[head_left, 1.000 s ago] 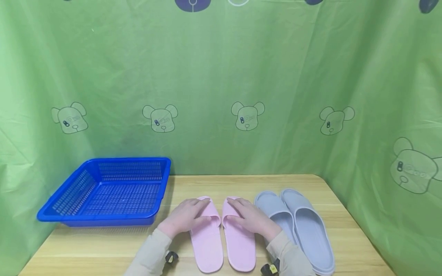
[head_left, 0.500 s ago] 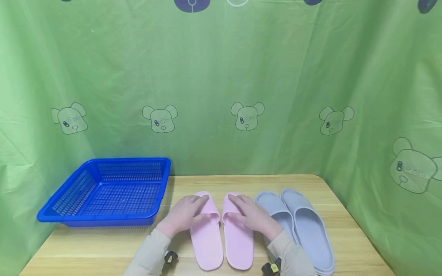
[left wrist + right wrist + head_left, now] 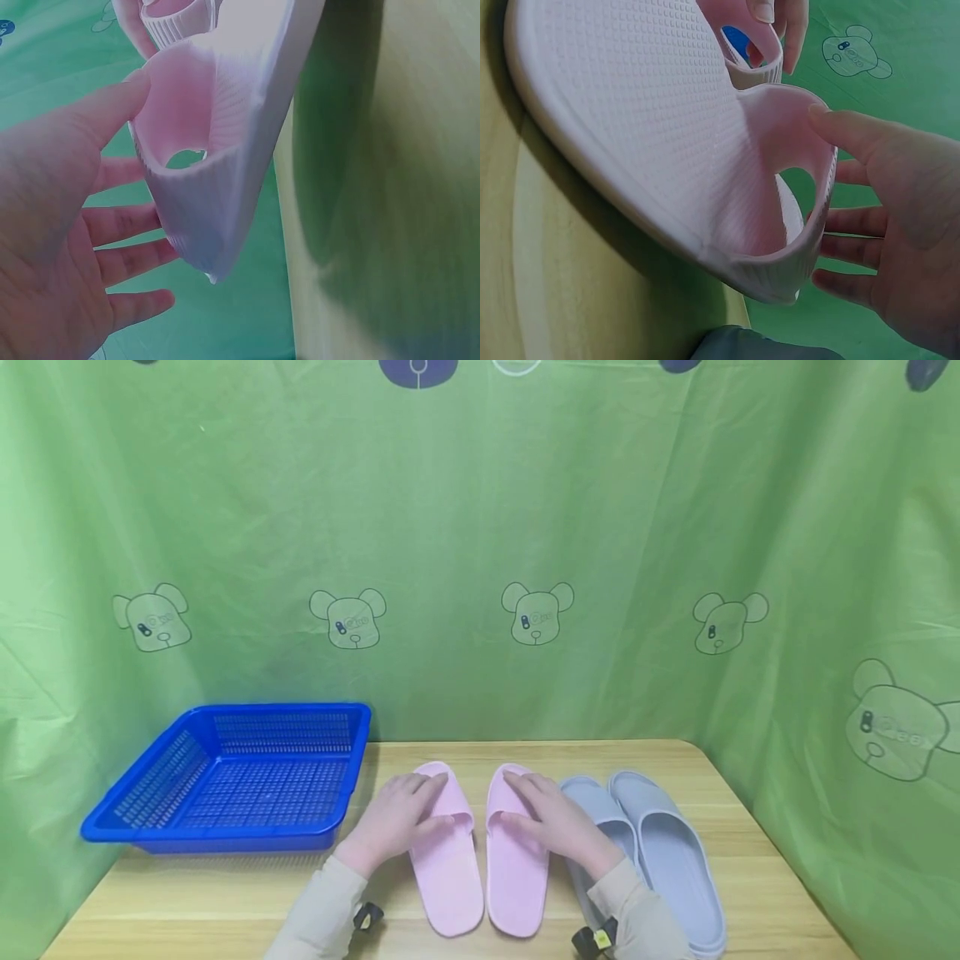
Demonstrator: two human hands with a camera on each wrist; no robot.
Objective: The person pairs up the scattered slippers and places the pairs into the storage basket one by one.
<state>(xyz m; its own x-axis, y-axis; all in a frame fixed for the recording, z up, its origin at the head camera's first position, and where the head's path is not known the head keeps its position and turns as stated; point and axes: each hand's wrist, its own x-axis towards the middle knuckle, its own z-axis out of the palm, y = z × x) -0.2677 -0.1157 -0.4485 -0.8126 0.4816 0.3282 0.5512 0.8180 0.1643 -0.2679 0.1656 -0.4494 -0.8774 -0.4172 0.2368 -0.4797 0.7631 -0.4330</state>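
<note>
Two pink slippers stand side by side in the middle, toes pointing away. My left hand holds the left pink slipper by its upper, thumb at the opening and fingers along the outside. In the same way, my right hand holds the right pink slipper. Both wrist views show the thumbs on the rims of the uppers; the toe of the left slipper shows against the curtain, above the tabletop. The sole of the right slipper casts a shadow on the wood.
On the left of the wooden table stands a blue plastic basket with perforated walls. A pair of grey slippers lies to the right, partly behind my right forearm. A green curtain hangs around the table.
Both pink slippers and both hands have shifted upward in the head view, away from me. The slippers' toes have spread slightly apart. The basket and grey slippers stay put.
</note>
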